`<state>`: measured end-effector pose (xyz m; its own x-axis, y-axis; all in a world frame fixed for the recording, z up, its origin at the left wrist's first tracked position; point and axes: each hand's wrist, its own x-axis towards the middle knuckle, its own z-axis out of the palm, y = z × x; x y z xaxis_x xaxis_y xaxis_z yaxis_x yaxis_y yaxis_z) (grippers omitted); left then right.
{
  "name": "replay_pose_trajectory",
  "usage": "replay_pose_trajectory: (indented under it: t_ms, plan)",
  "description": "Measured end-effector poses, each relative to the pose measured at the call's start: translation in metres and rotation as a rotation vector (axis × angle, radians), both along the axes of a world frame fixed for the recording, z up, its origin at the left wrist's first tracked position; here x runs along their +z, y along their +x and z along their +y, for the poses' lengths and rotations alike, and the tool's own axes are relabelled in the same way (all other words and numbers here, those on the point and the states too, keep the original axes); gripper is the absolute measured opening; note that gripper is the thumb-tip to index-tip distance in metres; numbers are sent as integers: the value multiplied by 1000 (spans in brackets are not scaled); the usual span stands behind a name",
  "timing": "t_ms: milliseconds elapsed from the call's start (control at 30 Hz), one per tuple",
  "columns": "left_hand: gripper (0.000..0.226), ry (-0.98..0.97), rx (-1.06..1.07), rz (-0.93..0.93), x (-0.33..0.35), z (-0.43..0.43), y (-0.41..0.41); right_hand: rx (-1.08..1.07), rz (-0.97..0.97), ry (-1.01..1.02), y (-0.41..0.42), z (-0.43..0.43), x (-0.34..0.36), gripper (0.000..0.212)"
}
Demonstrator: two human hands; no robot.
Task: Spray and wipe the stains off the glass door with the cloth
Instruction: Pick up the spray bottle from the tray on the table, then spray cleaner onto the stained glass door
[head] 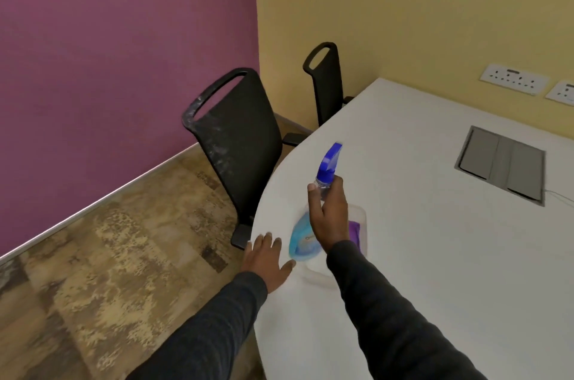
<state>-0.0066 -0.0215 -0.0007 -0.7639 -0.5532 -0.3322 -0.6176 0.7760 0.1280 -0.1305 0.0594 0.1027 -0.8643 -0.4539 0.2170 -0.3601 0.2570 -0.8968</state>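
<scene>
Held the spray bottle (302,240) by its neck in the right hand (330,218), fingers curled round it just under the blue trigger head (329,162), nozzle pointing toward 12 o'clock. Could not tell whether the bottle's base touched the clear tray (362,212) on the worktop (435,255) or hung just above it. Laid the left hand (268,258) flat on the worktop's rounded edge at 9 o'clock of the bottle, fingers straight and spread, holding nothing. Found the purple cloth (354,230) lying in the tray at 3 o'clock of the bottle's body, partly hidden behind the right wrist, touched by neither hand.

Noted a black chair (239,143) at 11 o'clock of the hands and a second chair (326,81) at 12 o'clock, both close to the worktop. Noted a grey cable hatch (501,165) sunk in the worktop at 2 o'clock and wall sockets (514,80) beyond it. Saw no glass door in view, only a purple wall (124,69) at 10 o'clock and a yellow wall (435,7) at 1 o'clock.

Judged the task barely begun: sprayer in hand, cloth not yet picked up, nothing sprayed or wiped as far as shown. Reckoned as left to do: take the cloth with the free left hand, go to the door, spray the stains, wipe them off. Could say nothing of the state of the glass from here.
</scene>
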Motion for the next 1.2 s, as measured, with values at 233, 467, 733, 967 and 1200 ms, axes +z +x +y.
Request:
replay_pose_trajectory:
  t_ms: [233, 467, 733, 967, 1200]
  plan:
    - [72, -12, 166, 58, 36, -62, 95, 107, -136, -15, 83, -69, -9, 15]
    - [63, -60, 338, 108, 52, -149, 242, 269, -265, 28, 214, -163, -23, 23]
    - [61, -137, 633, 27, 58, -235, 457, 534, -349, 14, 409, -288, -20, 24]
    - [62, -134, 964, -7, 69, -272, 611, 910, -436, -3, 576, -369, -8, 20]
    - [66, -102, 1223, -45, 64, -303, 728, 1205, -542, 74, 714, -439, -18, 26]
